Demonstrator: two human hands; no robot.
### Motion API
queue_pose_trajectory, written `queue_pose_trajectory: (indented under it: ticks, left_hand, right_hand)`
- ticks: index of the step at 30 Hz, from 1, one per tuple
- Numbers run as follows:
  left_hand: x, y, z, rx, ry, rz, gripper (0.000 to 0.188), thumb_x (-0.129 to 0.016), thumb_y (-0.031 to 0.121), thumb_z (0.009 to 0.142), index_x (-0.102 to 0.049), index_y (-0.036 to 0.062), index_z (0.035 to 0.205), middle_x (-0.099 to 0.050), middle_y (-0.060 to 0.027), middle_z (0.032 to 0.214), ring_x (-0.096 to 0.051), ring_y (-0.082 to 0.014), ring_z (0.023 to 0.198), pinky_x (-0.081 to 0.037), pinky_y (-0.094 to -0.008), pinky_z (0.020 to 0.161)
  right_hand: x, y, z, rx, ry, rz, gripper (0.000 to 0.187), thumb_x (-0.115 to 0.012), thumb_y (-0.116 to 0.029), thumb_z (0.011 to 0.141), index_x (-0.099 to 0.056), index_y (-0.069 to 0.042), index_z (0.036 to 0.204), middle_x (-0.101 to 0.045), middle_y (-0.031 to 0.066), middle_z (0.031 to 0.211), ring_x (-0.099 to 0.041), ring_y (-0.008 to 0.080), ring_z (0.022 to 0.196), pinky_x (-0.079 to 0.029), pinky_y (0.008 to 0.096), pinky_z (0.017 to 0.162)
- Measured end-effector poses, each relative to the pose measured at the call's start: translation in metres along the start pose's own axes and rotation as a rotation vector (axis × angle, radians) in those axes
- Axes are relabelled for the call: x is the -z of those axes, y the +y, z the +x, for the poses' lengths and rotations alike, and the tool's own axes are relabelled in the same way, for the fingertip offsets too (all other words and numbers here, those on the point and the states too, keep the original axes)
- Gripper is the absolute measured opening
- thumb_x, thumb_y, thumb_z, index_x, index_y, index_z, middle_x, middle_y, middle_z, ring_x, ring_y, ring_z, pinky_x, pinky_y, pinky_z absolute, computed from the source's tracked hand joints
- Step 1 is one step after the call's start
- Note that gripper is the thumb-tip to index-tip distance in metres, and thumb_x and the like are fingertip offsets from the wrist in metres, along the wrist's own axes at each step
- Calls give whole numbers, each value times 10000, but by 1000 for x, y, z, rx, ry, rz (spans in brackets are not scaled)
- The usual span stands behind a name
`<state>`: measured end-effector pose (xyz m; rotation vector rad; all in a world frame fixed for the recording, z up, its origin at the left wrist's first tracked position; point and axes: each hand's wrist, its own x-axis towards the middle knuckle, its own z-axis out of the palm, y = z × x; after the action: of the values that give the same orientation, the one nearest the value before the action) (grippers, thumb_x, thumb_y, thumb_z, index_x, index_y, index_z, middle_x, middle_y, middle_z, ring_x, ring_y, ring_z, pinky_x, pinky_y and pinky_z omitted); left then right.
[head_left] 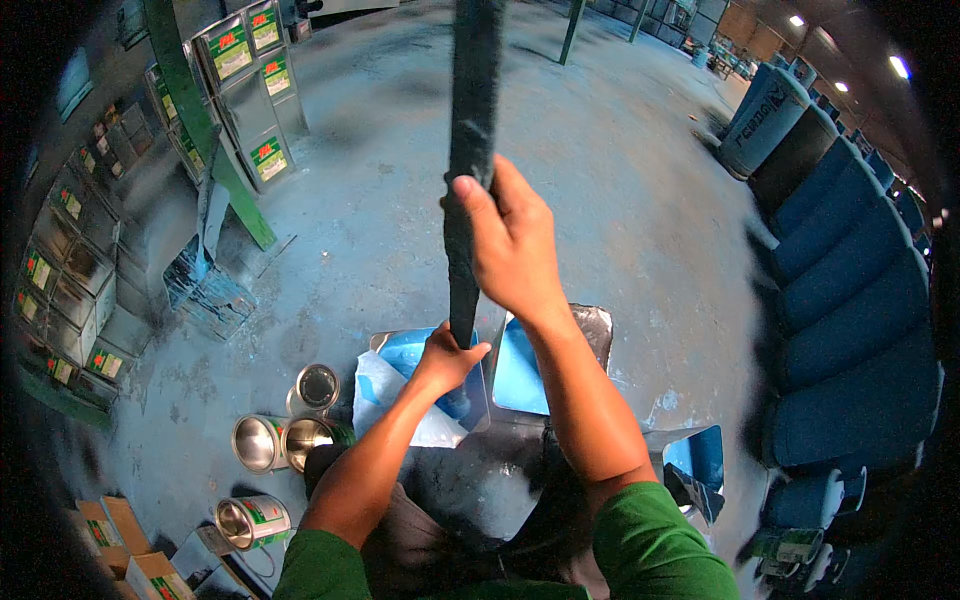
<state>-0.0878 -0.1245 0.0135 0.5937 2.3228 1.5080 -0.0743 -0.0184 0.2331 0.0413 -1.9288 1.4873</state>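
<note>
A long dark wooden pole (474, 90), crusted and flat-sided, stands nearly upright in front of me. My right hand (515, 240) is wrapped round it at mid-height. Lower down, my left hand (447, 362) grips the same pole just above a square tin (487, 390) of blue paint. The pole's lower end goes down into that tin, partly hidden by my left hand and forearm. A paint-smeared white sheet (432, 428) hangs over the tin's near left side. Close by on the right stands a second square tin (603, 335) with blue paint inside, partly behind my right forearm.
Several round metal cans (258, 443) stand at the left, near cardboard boxes (125, 525). Beyond them are a paint-streaked tin (208, 290), a green post (235, 190) and stacked square tins (250, 105). Blue drums (850, 310) line the right side. Another open tin (697, 455) sits near my right elbow.
</note>
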Motion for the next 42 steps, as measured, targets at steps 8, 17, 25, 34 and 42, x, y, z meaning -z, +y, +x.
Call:
queue_pose_trajectory:
  ticks: [8,17,25,34,42]
  left_hand:
    - [33,-20,44,-137,195,84,480,-811,274,750,-616,-24,1071,-696,-246,1007,-658,-422,965,-522,-445,828]
    - [-6,4,28,-208,75,-154,412,-768,196,788,-637,22,1137,-706,-217,1015,-691,-320,983,-522,-412,786]
    - [6,-1,11,92,-37,25,441,-811,278,731,-623,14,1030,-700,-198,929,-683,-346,892,-530,-404,778]
    - [8,-10,45,-119,260,37,438,-831,269,739,-607,7,1009,-700,-209,839,-692,-389,833,-529,-444,720]
    - [-43,3,15,-39,-91,160,630,-737,390,814,-503,-28,1223,-671,-290,1027,-653,-456,992,-528,-492,846]
  right_hand:
    - [-2,-2,-14,38,-79,-40,268,-562,-179,982,-576,-22,1198,-620,188,739,-660,293,668,-493,389,612]
    - [-8,-23,-13,146,-59,-60,308,-609,-211,963,-593,-33,1214,-619,222,775,-653,409,743,-502,427,645]
    - [16,11,5,-39,136,-180,289,-603,-253,969,-617,32,1019,-606,186,693,-593,237,599,-464,387,574]
    - [11,-13,-16,80,44,-12,194,-594,-172,986,-610,17,1028,-612,54,734,-539,82,655,-445,276,564]
    - [44,-14,0,-46,156,157,132,-608,-118,981,-593,2,1035,-657,57,853,-623,126,774,-501,283,675]
